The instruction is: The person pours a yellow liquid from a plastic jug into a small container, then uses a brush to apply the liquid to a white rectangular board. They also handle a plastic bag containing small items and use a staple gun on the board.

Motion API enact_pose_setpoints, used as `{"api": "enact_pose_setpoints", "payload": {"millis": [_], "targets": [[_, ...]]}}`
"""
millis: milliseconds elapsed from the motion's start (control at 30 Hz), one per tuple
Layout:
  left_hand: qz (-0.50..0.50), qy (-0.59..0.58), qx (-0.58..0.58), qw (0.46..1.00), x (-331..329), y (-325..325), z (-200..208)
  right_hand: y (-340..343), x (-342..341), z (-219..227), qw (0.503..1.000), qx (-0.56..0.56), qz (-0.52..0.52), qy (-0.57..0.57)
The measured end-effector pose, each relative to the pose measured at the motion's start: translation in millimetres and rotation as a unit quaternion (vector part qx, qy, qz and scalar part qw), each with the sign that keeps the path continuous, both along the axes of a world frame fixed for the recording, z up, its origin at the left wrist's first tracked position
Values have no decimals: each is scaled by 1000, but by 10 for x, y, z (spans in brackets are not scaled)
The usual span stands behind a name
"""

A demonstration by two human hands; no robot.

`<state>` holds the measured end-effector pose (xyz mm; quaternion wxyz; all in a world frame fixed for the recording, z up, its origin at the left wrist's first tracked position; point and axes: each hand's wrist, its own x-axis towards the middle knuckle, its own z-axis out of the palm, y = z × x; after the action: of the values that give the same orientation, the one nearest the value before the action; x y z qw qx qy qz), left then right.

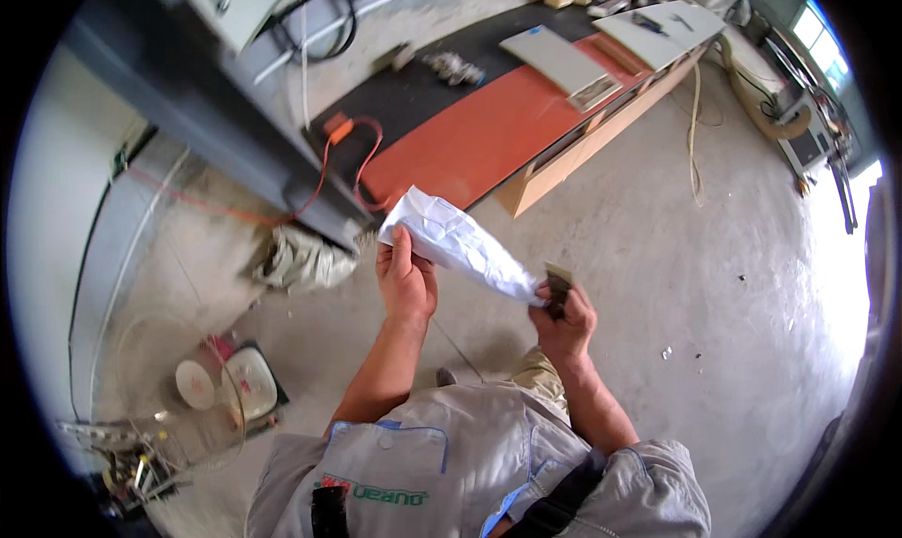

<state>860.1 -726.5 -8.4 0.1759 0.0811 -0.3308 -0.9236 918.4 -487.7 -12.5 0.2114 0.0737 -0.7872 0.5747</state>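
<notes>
A crumpled white sheet or flattened bag (456,240) with a bluish sheen stretches between my two hands, above the floor. My left hand (407,282) pinches its wide left end, thumb on top. Its narrower right end reaches the fingers of my right hand (567,327). Those fingers are closed around a small flat dark piece with a pale brownish top (559,277); its exact kind I cannot make out. Whether the right fingers also grip the white sheet is partly hidden.
Ahead stands a long low bench with a reddish-orange top (470,134), bearing pale boards (556,57). An orange cord (371,153) hangs off its left end near a grey column (225,115). A crumpled sack (305,259) and white containers (249,383) sit on the left floor.
</notes>
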Motion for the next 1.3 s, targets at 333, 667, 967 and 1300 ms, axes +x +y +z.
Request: {"api": "enact_pose_setpoints", "payload": {"millis": [333,667,967,1300], "targets": [[-266,108,-111,952,-1401,2651,472,2547,-1271,952,933,-245,63,-257],[25,28,-451,892,-2864,3805,-29,3129,-3446,518,922,-206,75,-318],[-306,-131,-126,935,-4402,4675,-68,3819,-5506,405,806,-296,229,-459],[-67,-254,179,948,-6295,4594,-726,4210,-8159,219,770,-323,311,-454]]}}
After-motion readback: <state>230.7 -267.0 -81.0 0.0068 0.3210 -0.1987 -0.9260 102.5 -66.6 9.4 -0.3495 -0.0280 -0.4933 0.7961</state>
